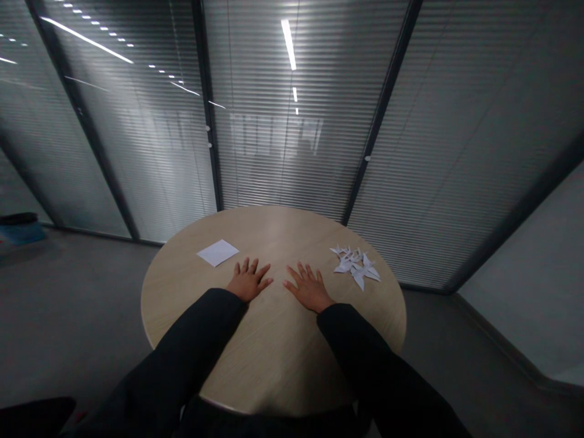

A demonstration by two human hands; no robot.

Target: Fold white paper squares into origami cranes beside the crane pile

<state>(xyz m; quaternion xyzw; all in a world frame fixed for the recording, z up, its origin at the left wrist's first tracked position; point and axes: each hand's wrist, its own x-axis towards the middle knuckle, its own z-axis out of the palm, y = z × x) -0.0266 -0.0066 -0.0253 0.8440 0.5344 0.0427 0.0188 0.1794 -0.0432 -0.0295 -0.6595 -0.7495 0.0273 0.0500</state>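
Observation:
My left hand (249, 281) lies flat on the round wooden table (274, 347), palm down with its fingers spread. Just beyond it, to the left, rests a white sheet of paper (218, 252), or a thin stack of sheets. My right hand (310, 288) is also palm down on the wood, fingers apart, a short gap from the left one. To its right sits a loose cluster of several folded white paper cranes (356, 264). Neither hand holds or touches any of the paper.
A wall of glass panels with horizontal blinds (283, 152) and dark frames stands right behind the table. At the far left, a blue bin (22, 229) with a dark rim is on the grey floor (82, 304). A pale wall (538, 292) rises at the right.

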